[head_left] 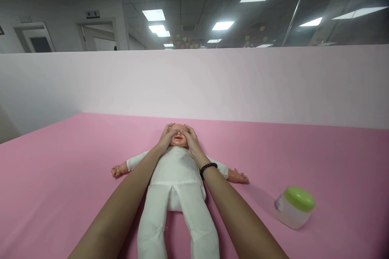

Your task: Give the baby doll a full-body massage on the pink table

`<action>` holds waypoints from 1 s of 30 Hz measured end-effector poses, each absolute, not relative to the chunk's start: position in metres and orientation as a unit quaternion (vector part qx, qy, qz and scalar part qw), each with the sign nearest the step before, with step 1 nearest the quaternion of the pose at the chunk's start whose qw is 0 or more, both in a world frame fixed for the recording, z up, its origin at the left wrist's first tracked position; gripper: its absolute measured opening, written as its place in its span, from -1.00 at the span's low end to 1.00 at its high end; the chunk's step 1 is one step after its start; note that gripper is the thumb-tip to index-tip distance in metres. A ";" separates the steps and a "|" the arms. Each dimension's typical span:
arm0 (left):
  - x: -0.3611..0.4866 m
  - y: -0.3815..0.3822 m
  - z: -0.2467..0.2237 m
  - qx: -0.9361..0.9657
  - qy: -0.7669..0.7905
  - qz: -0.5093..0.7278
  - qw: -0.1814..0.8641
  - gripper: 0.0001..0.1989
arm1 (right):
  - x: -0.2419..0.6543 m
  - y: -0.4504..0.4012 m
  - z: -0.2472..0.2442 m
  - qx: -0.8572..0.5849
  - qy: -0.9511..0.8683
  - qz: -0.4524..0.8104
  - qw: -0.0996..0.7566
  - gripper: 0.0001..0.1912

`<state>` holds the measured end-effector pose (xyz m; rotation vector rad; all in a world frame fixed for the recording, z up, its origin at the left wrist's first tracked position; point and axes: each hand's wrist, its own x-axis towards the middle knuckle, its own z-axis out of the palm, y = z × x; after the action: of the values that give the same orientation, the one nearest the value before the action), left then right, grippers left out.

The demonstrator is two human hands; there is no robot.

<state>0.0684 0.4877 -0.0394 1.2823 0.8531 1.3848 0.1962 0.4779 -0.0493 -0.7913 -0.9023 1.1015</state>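
A baby doll (178, 170) with a white cloth body lies on its back, its arms spread to both sides and its head away from me. My left hand (166, 136) cups the left side of the doll's head, the thumb lying over the eye area. On the other side my right hand (191, 138) holds the head in the same way, its thumb near the doll's brow. Between my hands the doll's mouth and chin show. A black coiled band (208, 166) is round my right wrist.
The doll lies on a pink surface (75, 170). A clear jar with a green lid (294, 207) stands at the right. Behind the surface rises a white partition (194, 85); doors and ceiling lights show beyond it.
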 end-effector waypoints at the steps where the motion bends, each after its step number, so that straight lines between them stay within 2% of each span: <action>1: 0.069 0.488 -0.039 0.530 0.357 0.575 0.510 -0.45 | 0.196 0.479 -0.049 -0.354 -0.402 0.490 0.687 -0.46; 7: 0.070 0.487 -0.035 0.519 0.388 0.577 0.497 -0.55 | 0.196 0.481 -0.047 -0.358 -0.386 0.493 0.693 -0.54; 16: 0.069 0.489 -0.040 0.533 0.363 0.579 0.498 -0.47 | 0.196 0.476 -0.048 -0.355 -0.403 0.494 0.683 -0.44; 24: 0.071 0.486 -0.034 0.517 0.388 0.580 0.495 -0.54 | 0.196 0.482 -0.047 -0.351 -0.384 0.503 0.690 -0.53; 30: 0.070 0.487 -0.036 0.514 0.371 0.586 0.505 -0.52 | 0.196 0.479 -0.048 -0.345 -0.386 0.511 0.686 -0.49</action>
<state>0.0696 0.4866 -0.0364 1.2398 0.8949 1.4144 0.1959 0.4793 -0.0476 -0.7737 -0.8648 1.1443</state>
